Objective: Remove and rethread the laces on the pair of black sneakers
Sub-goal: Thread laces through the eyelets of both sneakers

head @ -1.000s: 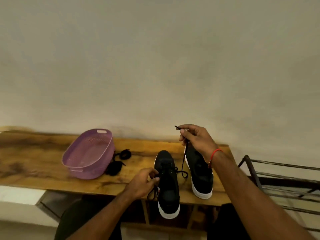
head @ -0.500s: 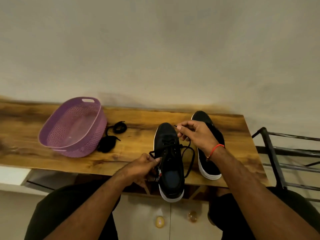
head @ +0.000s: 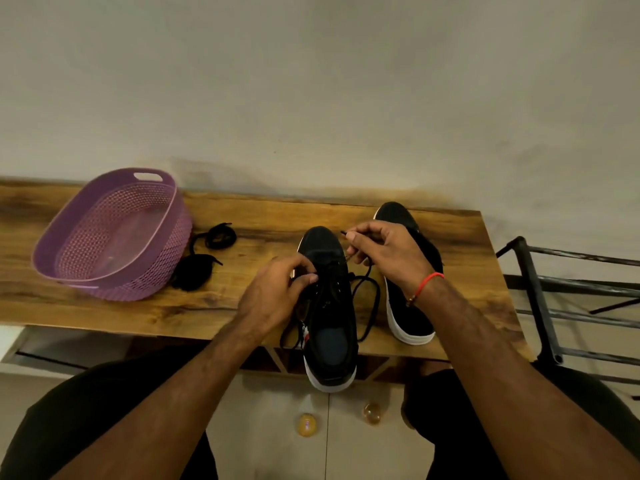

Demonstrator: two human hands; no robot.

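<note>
While the near sneaker (head: 329,306) lies on the table (head: 242,306) with its heel hanging over the front edge, both hands work at its laced part. The left hand (head: 273,296) sits at the shoe's left side, thumb and fingers curled and pinching the lace (head: 370,306) at the eyelets. The right hand (head: 384,254) hovers over the gap between the two shoes, pinching the lace end, whose tip (head: 343,232) sticks out past the fingertips above the toe. Loose loops of lace drape off the shoe's right side onto the table. The far sneaker (head: 408,306) stands just beside it, partly under the right wrist. A spare lace (head: 204,265) lies bundled by the purple basket (head: 86,265), well left of the hands.
</note>
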